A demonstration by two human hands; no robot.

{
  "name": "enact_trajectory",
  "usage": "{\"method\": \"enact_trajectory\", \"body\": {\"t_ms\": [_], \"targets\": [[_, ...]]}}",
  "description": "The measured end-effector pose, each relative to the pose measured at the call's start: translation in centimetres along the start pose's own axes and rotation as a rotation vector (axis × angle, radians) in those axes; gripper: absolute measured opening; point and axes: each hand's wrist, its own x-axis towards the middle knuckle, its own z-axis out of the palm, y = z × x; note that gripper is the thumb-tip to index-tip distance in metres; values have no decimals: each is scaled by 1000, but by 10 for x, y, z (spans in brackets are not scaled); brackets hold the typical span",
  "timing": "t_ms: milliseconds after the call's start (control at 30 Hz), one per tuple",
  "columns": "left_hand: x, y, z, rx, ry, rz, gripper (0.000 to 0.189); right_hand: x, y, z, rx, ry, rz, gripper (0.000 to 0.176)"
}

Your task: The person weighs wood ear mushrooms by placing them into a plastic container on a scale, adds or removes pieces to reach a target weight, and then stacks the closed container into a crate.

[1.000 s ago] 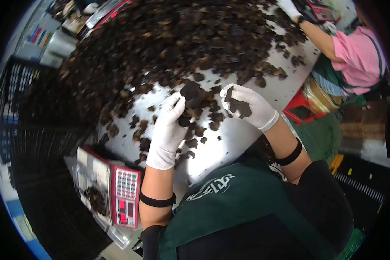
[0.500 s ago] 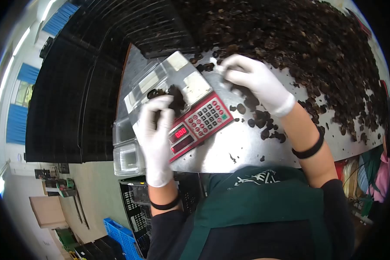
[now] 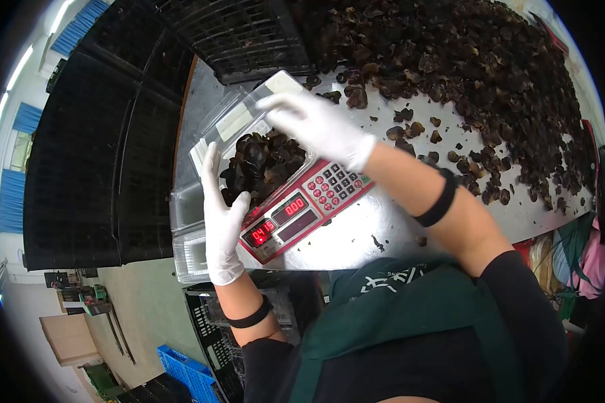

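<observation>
A clear plastic box heaped with dark wood ear mushrooms (image 3: 265, 164) sits on a red digital scale (image 3: 319, 232), whose lower display is lit with figures. At the box's left side is my white-gloved left hand (image 3: 223, 218), thumb and fingers spread apart along the mushrooms' edge. Above the box's far right side is my gloved right hand (image 3: 319, 127), slightly blurred, its fingers stretched out and nothing visible in them. The box's far wall is partly hidden behind this hand.
A large heap of wood ear mushrooms (image 3: 444, 60) covers the metal table's far right, with loose pieces (image 3: 474, 164) nearer me. Black crates (image 3: 249, 40) stand at the back and left. Clear plastic boxes (image 3: 191, 252) sit by the table's left edge.
My right hand has moved left from the loose mushrooms to over the scale. My left hand has opened and shifted to the box's side. The mushrooms in the box now show as a fuller heap.
</observation>
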Motion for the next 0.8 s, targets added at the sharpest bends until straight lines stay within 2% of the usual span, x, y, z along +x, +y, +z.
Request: {"method": "enact_trajectory", "body": {"t_ms": [67,100,200,267,367,400,467,533,600,667,733,800], "targets": [[-3,15,-1,-69,27,-46,84,-5,22,-40,70,78,2,31],[-4,9,-3,-86,16,-4,81,-12,26,-65,36,115,52,31],[0,17,10,-15,60,-92,71,-48,37,-137,-92,273,304,29],[0,18,18,51,43,-143,66,-74,45,-169,-161,353,389,29],[4,19,29,195,-71,-159,63,-111,68,-180,-391,306,325,25],[5,23,32,260,-125,-172,61,-120,77,-176,-421,236,400,25],[6,16,36,367,-161,-116,60,-133,86,-157,-616,85,325,29],[6,19,45,878,-13,144,60,-139,105,-139,-846,33,225,37],[5,40,62,719,135,187,57,-139,119,-140,-909,3,205,40],[3,47,80,642,181,315,50,-137,125,-144,-845,63,248,38],[0,54,114,668,5,454,40,-141,126,-153,-766,129,216,36],[-2,51,163,755,-198,465,33,-146,118,-165,-636,265,148,33]]}}
